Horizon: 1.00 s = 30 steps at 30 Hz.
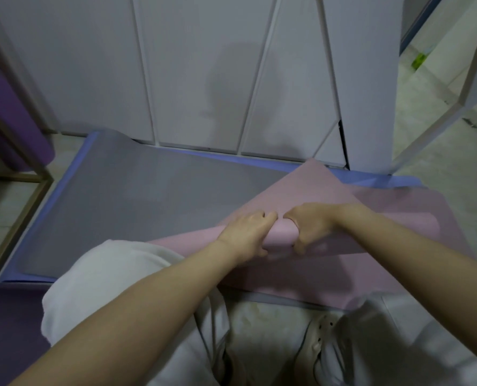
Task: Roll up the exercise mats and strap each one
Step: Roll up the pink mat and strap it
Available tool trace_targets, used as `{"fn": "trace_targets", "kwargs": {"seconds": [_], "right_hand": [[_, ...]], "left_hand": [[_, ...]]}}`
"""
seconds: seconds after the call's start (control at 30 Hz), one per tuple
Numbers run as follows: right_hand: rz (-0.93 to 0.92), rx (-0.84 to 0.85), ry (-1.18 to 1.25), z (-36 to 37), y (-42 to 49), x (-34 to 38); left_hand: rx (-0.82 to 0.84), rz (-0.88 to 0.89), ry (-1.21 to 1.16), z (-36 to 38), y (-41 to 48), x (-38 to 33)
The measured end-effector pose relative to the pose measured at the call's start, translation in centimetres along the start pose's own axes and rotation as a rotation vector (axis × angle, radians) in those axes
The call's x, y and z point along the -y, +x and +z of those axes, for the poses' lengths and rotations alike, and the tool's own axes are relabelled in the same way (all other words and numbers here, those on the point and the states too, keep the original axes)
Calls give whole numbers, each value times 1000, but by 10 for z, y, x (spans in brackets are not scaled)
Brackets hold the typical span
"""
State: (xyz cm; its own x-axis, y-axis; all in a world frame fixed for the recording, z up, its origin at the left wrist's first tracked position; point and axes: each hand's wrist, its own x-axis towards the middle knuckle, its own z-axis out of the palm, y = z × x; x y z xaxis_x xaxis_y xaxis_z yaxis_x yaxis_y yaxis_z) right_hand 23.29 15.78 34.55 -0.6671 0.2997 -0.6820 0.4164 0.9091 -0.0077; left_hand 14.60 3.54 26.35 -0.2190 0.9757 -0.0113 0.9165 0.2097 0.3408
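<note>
A pink mat (315, 190) lies slanted across the floor in front of me, its near end curled into a roll (284, 232). My left hand (245, 232) grips the roll from the left, fingers curled over its top. My right hand (309, 227) grips it from the right, fingers hooked around the rolled edge. Under the pink mat a grey mat (137, 196) lies flat on a blue mat (92, 146). No strap is visible.
White cabinet doors (204, 65) stand just behind the mats. A purple rolled mat (14, 126) leans in a wooden frame (17, 215) at left, and a dark purple mat (6, 330) lies at bottom left. Pale tiled floor (415, 129) opens at right. My knees and shoe (318, 341) sit below.
</note>
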Motion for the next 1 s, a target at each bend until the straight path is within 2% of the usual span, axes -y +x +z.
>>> {"fn": "trace_targets", "kwargs": {"seconds": [0.07, 0.17, 0.3, 0.4, 0.5, 0.7, 0.8, 0.9, 1.0], "right_hand": [[15, -53, -77, 10, -3, 2], [6, -229, -300, 27, -5, 4], [-45, -503, -483, 48, -9, 12], [-83, -584, -490, 59, -9, 14], [-46, -452, -428, 56, -6, 13], [15, -327, -247, 32, 12, 4], [25, -154, -165, 12, 16, 1], [31, -8, -79, 1, 17, -4], [36, 38, -56, 0, 13, -2]], "left_hand": [[110, 1, -111, 0, 4, 2], [248, 26, -181, -5, 10, 7], [392, 31, -241, -13, 12, 13], [453, 26, -264, -13, 12, 15], [420, 12, -178, -5, 6, 9], [148, -39, -27, 1, -1, 2], [46, -48, 59, 2, 0, -4], [-7, -59, 33, 6, -1, -8], [28, -79, -75, 7, 0, -6]]}}
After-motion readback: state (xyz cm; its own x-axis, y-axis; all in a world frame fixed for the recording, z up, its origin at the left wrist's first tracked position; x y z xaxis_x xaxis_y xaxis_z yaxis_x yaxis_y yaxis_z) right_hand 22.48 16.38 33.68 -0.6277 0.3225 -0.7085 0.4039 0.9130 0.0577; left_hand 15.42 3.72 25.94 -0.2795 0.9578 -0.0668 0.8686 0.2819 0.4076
